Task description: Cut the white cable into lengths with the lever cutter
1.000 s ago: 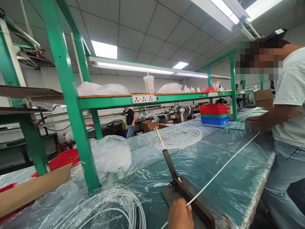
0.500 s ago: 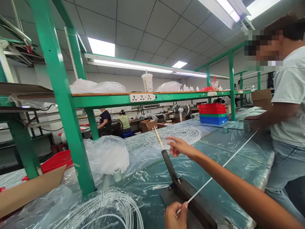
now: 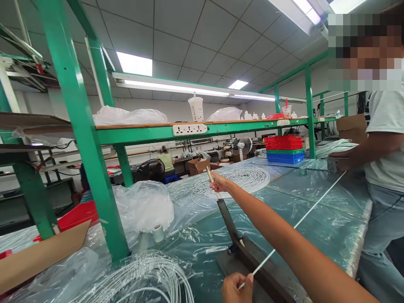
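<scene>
My right hand [image 3: 218,182] is wrapped round the pale handle [image 3: 209,173] of a lever cutter. The cutter's dark metal arm [image 3: 227,219] stands raised at a slant above its base [image 3: 268,282]. Low in the view, my left hand [image 3: 237,288] pinches a thin white cable [image 3: 311,210] between thumb and fingers. The cable runs taut up to the right, passing below my right forearm, toward a co-worker's hand [image 3: 345,159] beside a small metal block [image 3: 333,164].
Coiled white cables lie front left [image 3: 151,273] and behind the cutter [image 3: 249,179]. A green post [image 3: 91,160] rises at left, near a plastic bag [image 3: 145,206] and a tape roll [image 3: 158,232]. Stacked trays [image 3: 284,149] stand farther back. A co-worker [image 3: 385,160] stands at right.
My right hand has moved left from beside the cutter's handle and closed on it. My left hand still pinches the cable. The view has shifted slightly.
</scene>
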The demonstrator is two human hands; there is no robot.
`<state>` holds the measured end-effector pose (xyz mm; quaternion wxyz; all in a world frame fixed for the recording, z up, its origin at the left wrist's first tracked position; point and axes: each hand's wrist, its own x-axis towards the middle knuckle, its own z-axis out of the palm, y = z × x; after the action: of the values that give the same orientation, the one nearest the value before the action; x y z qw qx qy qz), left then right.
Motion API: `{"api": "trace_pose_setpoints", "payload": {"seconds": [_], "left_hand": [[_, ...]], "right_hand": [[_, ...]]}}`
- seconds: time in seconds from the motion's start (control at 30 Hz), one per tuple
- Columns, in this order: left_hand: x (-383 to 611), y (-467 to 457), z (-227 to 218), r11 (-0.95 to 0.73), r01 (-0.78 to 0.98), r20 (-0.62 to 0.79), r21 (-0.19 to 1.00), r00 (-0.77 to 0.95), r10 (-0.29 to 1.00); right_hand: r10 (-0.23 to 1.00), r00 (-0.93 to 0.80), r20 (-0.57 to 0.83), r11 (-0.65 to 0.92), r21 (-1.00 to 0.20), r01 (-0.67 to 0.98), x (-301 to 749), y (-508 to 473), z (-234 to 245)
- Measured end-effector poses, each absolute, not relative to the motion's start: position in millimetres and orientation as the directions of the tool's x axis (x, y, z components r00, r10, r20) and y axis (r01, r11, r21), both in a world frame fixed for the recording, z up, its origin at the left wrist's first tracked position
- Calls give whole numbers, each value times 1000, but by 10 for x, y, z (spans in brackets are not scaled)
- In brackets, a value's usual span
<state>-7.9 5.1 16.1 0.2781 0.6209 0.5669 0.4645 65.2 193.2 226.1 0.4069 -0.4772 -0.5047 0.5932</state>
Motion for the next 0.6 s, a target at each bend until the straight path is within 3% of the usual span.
{"api": "trace_pose_setpoints", "payload": {"seconds": [0.27, 0.43, 0.6], "left_hand": [[-92, -23, 225, -219, 402, 261, 889, -52, 964], [-93, -62, 263, -206, 374, 233, 904, -29, 972], [-99, -115, 348, -206, 366, 229, 907, -20, 973]], "right_hand": [[920, -386, -68, -105, -991, -76, 1376, 976, 2591], [885, -449, -126, -134, -991, 15, 1885, -90, 2477], [906, -323, -274, -257, -962, 95, 2044, -792, 2130]]}}
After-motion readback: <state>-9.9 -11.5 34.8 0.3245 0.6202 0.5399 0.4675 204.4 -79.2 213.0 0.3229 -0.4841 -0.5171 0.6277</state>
